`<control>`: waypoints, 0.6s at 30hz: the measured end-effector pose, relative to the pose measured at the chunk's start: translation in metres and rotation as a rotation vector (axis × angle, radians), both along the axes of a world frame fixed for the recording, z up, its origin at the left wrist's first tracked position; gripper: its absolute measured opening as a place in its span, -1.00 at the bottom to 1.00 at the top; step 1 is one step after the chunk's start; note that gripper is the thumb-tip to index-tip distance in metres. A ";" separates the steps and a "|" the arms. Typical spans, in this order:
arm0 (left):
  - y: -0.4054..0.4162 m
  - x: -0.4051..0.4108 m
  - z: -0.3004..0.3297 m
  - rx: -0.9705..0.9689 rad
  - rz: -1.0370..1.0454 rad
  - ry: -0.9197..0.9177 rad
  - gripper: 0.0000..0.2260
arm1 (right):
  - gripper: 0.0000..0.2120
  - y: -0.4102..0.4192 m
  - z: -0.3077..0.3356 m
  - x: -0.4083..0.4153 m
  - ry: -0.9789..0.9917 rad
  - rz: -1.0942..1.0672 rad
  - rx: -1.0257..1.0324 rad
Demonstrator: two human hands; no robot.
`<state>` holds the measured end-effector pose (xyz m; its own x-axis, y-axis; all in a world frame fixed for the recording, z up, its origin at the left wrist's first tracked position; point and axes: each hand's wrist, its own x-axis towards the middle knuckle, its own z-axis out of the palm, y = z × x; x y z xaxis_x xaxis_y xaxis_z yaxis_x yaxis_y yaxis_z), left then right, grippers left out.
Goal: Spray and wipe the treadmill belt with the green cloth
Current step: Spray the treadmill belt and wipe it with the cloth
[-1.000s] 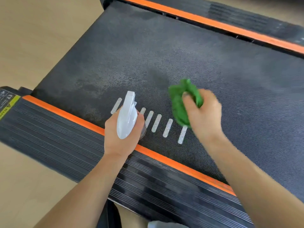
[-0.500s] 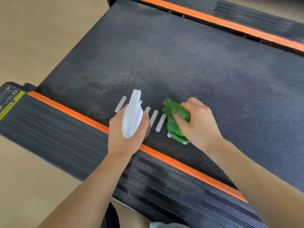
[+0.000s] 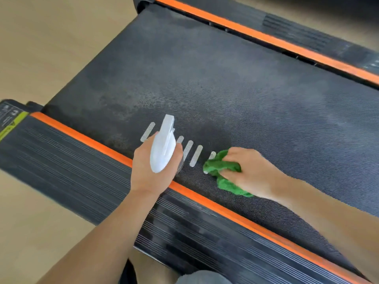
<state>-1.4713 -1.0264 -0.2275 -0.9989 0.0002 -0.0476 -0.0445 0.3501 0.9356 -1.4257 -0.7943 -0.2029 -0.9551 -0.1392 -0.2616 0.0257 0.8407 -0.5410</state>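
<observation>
The black textured treadmill belt fills the middle of the view, with darker damp patches near its left part. My left hand grips a white spray bottle, its nozzle pointing away from me over the belt's near edge. My right hand clutches a bunched green cloth and presses it on the belt close to the near orange stripe. The cloth covers part of a row of white dashes printed on the belt.
A ribbed black side rail with an orange stripe runs along the near edge. A second orange-striped rail lies on the far side. Beige floor surrounds the treadmill. A warning label sits at the left rail end.
My right hand has drawn the green cloth toward me across the belt, from beyond the white dashes to the near orange stripe. The left hand with the bottle has stayed put.
</observation>
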 end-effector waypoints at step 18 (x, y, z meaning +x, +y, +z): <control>0.001 0.000 -0.006 -0.009 0.010 -0.015 -0.89 | -0.79 -0.021 -0.011 -0.041 0.189 -0.412 -0.068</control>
<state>-1.4709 -1.0258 -0.2339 -0.9980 -0.0098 -0.0624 -0.0617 0.3581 0.9317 -1.4667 -0.8154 -0.2137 -0.9645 0.2515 -0.0810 0.2461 0.7435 -0.6217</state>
